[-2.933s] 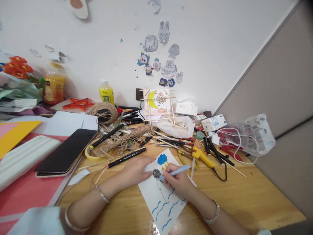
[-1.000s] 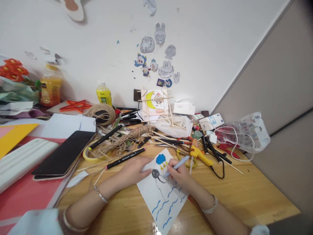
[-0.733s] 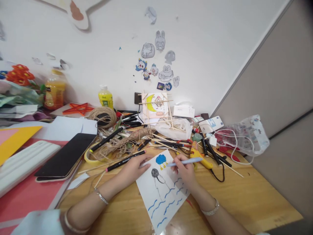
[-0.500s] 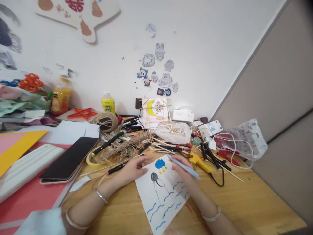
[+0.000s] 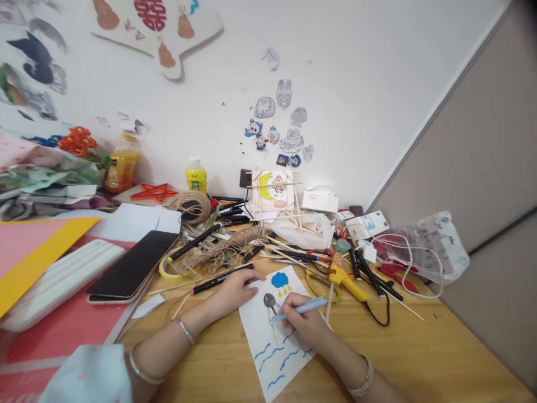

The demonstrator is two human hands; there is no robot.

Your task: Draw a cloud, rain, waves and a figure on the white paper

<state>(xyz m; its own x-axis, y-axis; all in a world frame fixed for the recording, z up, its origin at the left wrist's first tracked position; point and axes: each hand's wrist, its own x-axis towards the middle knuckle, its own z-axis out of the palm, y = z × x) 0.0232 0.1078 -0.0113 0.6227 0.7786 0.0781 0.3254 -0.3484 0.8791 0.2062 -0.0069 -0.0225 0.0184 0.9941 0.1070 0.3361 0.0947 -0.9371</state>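
A white sheet of paper (image 5: 253, 320) lies on the wooden table, with a blue cloud, hanging yellow stars, a dark round head on a thin figure, and blue wavy lines drawn on it. My left hand (image 5: 237, 291) rests at the sheet's upper left edge, its fingers stretched out and holding nothing. In my right hand (image 5: 306, 323) is a light blue pen (image 5: 311, 304), pinched in a writing grip. Its tip meets the paper beside the thin figure, just below the dark head. The fingers cover part of the drawing's right side.
A yellow glue gun (image 5: 346, 280) lies right of the sheet. Behind are markers (image 5: 222, 278), twine (image 5: 191, 206), wooden sticks and a stick-framed moon picture (image 5: 277, 191). A black tablet-like object (image 5: 134, 266) and a white keyboard-like object (image 5: 67, 285) lie left.
My right hand has moved left and down from the sheet's upper right edge onto the drawing, and the pen now points at the figure. The view has shifted slightly left.
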